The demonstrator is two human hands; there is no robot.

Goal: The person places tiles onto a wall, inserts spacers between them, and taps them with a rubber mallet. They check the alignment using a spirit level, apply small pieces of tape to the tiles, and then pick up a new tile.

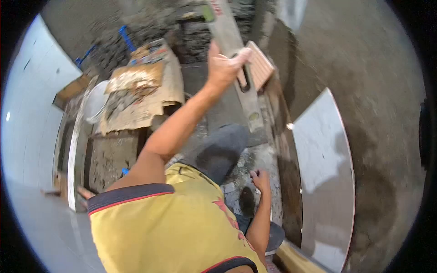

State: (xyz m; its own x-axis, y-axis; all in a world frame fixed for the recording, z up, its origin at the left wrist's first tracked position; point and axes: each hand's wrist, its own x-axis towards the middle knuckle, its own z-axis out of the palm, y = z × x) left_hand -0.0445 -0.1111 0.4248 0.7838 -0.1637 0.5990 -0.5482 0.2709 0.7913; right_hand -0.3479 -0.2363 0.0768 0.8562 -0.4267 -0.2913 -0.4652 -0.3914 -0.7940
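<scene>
My left hand (227,68) reaches forward and is closed around a long, light-coloured spirit level (230,32), its thumb at the edge of a slot. Close to its fingers, beside the level, is a pinkish ribbed piece (260,66) that looks like a tile. My right hand (260,180) hangs low near my legs with its fingers curled in. No object shows in it. Below the level, my knee (223,145) in dark trousers is bent.
A large pale tile (321,182) stands along the grey wall (382,104) on the right. Leftward, a cardboard sheet (170,86) carries debris, with a whitish bucket (95,102) beside it. Blue-handled tools (127,38) lie beyond. A white-edged plank (76,159) borders the left.
</scene>
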